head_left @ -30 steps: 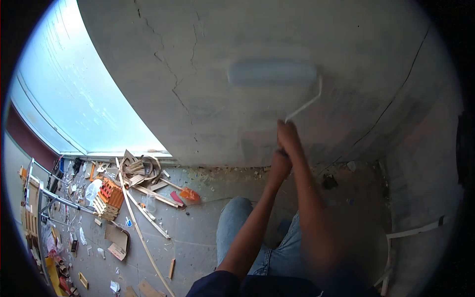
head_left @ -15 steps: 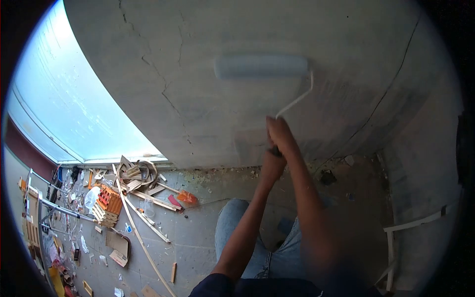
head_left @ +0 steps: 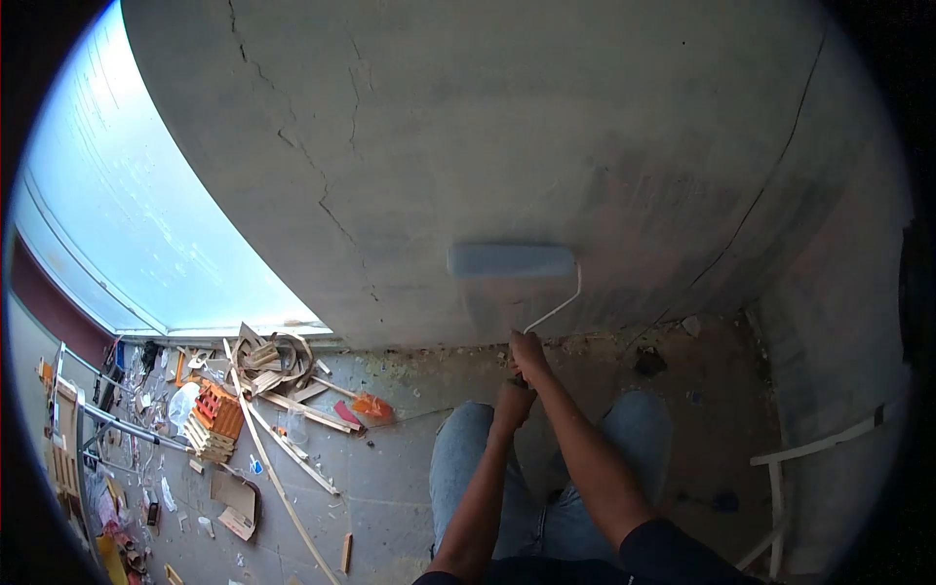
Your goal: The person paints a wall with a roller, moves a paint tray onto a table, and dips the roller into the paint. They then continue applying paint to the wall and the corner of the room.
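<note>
A paint roller [head_left: 511, 260] with a wide light-blue sleeve lies against the lower part of the grey wall [head_left: 468, 146]. Its thin white metal frame bends down from the right end of the sleeve to the handle. My right hand [head_left: 527, 357] is wrapped round the upper part of the handle. Just below it, my left hand [head_left: 514, 402] grips the lower end. Both hands cover most of the handle. Darker, damp-looking patches show on the wall right of the roller, and cracks run down it on both sides.
Wood strips [head_left: 283, 497], an orange brick-like stack [head_left: 220, 408], cardboard [head_left: 237, 505] and scattered debris lie on the floor at left. A metal ladder-like frame [head_left: 136, 429] stands far left, beneath a bright window [head_left: 146, 195]. A pale wooden frame [head_left: 819, 441] is at right.
The roller has moved down the wall, towards the floor, and both hands have come down with it, still on the handle. My knees show farther apart.
</note>
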Tool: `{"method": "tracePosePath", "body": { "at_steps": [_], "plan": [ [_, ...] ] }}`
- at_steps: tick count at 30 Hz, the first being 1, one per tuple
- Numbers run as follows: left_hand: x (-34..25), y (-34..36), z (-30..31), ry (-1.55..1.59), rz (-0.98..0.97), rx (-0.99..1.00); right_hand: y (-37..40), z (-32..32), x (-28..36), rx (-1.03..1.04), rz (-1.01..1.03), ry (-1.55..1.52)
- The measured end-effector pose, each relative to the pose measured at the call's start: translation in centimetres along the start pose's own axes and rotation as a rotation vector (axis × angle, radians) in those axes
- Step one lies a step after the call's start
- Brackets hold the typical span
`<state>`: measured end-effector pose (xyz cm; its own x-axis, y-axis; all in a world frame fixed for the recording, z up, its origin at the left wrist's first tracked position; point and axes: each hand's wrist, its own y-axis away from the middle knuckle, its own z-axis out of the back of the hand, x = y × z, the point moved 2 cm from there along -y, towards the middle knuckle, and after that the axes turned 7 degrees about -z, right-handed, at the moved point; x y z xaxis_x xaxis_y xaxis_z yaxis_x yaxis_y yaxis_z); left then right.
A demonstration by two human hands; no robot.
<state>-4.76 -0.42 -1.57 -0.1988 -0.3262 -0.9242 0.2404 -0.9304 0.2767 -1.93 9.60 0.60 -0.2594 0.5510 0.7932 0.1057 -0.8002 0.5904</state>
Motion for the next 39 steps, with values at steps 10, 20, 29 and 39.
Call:
{"method": "tracePosePath", "body": {
  "at_steps": [10, 20, 29, 39],
  "plan": [
    [-19.0, -2.3, 1.1, 0.112, -0.304, -0.126, 7.7, 7.2, 19.9, 0.038, 0.285, 0.026],
    [0.6, 0.2, -4.3, 0.249, 0.103, -0.033, -2.2, 2.7, -2.4, 0.004, -0.022, 0.305],
    [-12.6, 3.0, -0.1, 0.34, -0.085, 0.016, 7.4, 5.6, 8.6, 0.359, 0.27, -0.099],
    [-13.3, 6.1, 3.7, 0.617, -0.238, 0.347, 12.6, 7.6, 8.1, 0.62, 0.399, -0.14]
  ]
}}
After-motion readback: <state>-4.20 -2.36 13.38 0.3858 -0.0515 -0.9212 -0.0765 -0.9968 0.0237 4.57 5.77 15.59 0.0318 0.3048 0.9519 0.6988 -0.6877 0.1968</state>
